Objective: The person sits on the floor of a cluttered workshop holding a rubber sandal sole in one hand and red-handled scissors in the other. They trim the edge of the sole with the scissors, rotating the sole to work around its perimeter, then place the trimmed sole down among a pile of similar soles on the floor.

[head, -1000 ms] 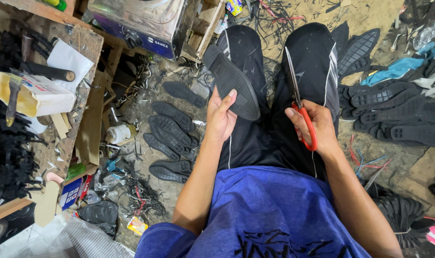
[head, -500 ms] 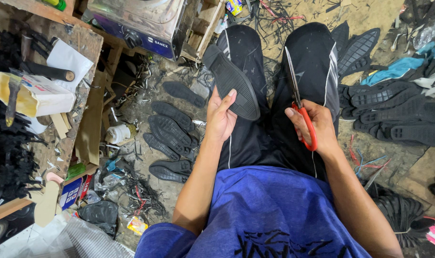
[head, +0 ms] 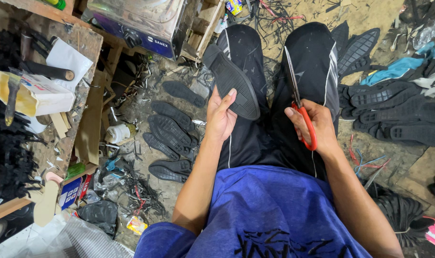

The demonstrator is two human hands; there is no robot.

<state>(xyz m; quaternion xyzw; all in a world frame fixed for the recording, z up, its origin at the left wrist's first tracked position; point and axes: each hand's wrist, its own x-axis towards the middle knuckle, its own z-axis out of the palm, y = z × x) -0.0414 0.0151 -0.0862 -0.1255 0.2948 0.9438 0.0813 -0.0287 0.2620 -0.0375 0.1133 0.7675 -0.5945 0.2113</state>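
My left hand [head: 220,116] grips a black rubber shoe sole [head: 231,84] by its near end, tread side up, over my left knee. My right hand [head: 313,125] holds red-handled scissors [head: 299,105] with the long blades closed and pointing away over my right leg. The scissors are apart from the sole, about a hand's width to its right. I sit in black trousers and a blue shirt.
Several black soles [head: 170,130] lie on the dirty floor to my left; a larger pile [head: 396,112] sits at the right. A wooden bench [head: 76,86] with a box and tools stands left, a metal appliance [head: 141,19] ahead. Rubber trimmings litter the ground.
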